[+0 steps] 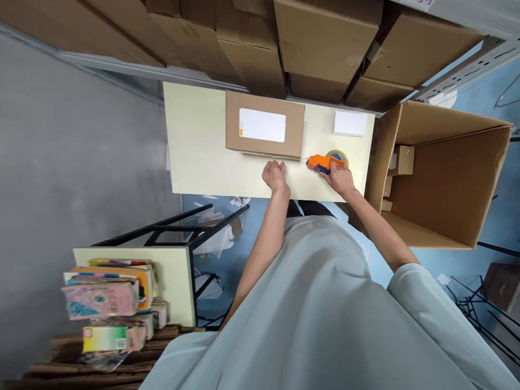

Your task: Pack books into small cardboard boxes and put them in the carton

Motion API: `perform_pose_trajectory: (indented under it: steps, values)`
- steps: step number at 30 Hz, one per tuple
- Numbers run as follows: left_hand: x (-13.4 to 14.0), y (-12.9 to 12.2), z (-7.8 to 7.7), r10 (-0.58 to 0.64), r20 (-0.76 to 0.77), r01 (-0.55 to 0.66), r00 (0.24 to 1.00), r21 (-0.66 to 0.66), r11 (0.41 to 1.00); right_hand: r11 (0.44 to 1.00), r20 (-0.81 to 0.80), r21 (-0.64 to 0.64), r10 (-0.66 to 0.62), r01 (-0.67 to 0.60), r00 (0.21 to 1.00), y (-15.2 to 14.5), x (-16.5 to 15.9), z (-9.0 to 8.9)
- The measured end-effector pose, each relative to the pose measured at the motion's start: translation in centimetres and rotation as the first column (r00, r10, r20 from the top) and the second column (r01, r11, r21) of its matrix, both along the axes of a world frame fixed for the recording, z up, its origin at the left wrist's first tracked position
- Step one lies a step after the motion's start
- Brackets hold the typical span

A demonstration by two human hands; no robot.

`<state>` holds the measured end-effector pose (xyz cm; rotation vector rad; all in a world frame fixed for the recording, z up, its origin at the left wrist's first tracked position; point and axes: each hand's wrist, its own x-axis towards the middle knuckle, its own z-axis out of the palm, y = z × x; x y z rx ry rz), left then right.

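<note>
A closed brown cardboard box (264, 147) lies on the pale table, with a white label (262, 125) on its top. At the box's near side, my left hand (275, 176) is closed, its fingertips close to the lower edge; whatever it may pinch is hidden. My right hand (339, 179) grips an orange tape dispenser (319, 163) just right of the box's near corner. The dispenser's tape roll (338, 155) shows a yellow rim behind my fingers. A thin pale strip seems to run between the dispenser's front and the box corner.
A white stack, perhaps labels (350, 123), sits at the table's (195, 141) back right. To the right stands a large open carton (439, 189) holding small boxes. Shelved cartons (325, 43) line the back. Books (101, 298) lie on a side table at lower left.
</note>
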<state>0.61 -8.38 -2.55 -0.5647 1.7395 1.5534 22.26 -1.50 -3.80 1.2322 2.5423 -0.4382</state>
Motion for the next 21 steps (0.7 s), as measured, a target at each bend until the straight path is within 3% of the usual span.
perform_pose_trajectory:
  steps: [2,5,10,14,18,21]
  values:
    - [0.2,0.2,1.3,-0.030,0.142,0.019,0.989,0.079,0.997,1.000,0.008,0.008,0.019,-0.019,1.000,-0.2,-0.1,0.1]
    - [0.1,1.0,2.4,-0.094,0.196,0.063,0.976,0.159,0.985,1.000,0.010,0.016,0.025,-0.025,1.000,-0.6,-0.2,0.4]
    - [-1.9,2.3,2.2,-0.140,0.108,0.136,0.984,0.047,0.990,0.999,0.049,0.015,0.044,-0.045,0.998,-1.2,-0.2,0.8]
    - [-3.0,2.0,1.8,-0.236,-0.020,0.237,0.972,0.047,0.970,0.997,0.041,0.048,0.058,-0.060,0.997,-1.5,0.0,1.0]
    - [-4.1,0.9,1.6,-0.424,-0.083,0.426,0.902,0.012,0.904,0.994,0.049,0.036,0.105,-0.107,0.993,-3.2,0.1,1.2]
    - [-5.5,0.3,1.4,-0.545,-0.113,0.536,0.831,-0.097,0.838,0.989,0.034,-0.020,0.150,-0.150,0.988,-5.8,-0.4,1.3]
